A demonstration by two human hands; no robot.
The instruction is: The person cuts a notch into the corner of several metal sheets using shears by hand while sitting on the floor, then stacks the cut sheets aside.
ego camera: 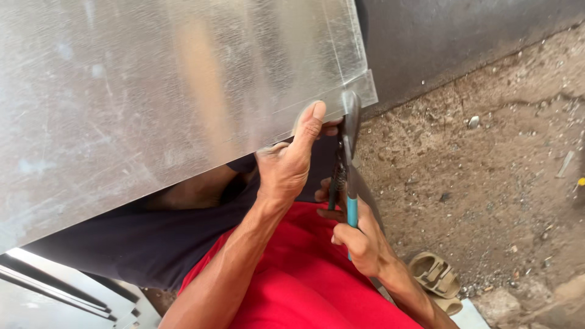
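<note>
A large shiny metal sheet (152, 91) fills the upper left and rests over my lap. My left hand (286, 164) grips its lower right edge, with the thumb pressed up on the sheet's face and the fingers hidden behind it. My right hand (362, 240) is closed on the blue handles of a pair of pliers (348, 152). The pliers' grey jaws bite the narrow folded strip at the sheet's corner, just right of my left thumb. I wear red clothing below the hands.
Bare dirt ground (487, 170) with small stones lies to the right. A tan sandal (434, 274) sits by my right forearm. A dark wall (457, 30) runs along the top right. More flat metal pieces (55, 292) lie at the bottom left.
</note>
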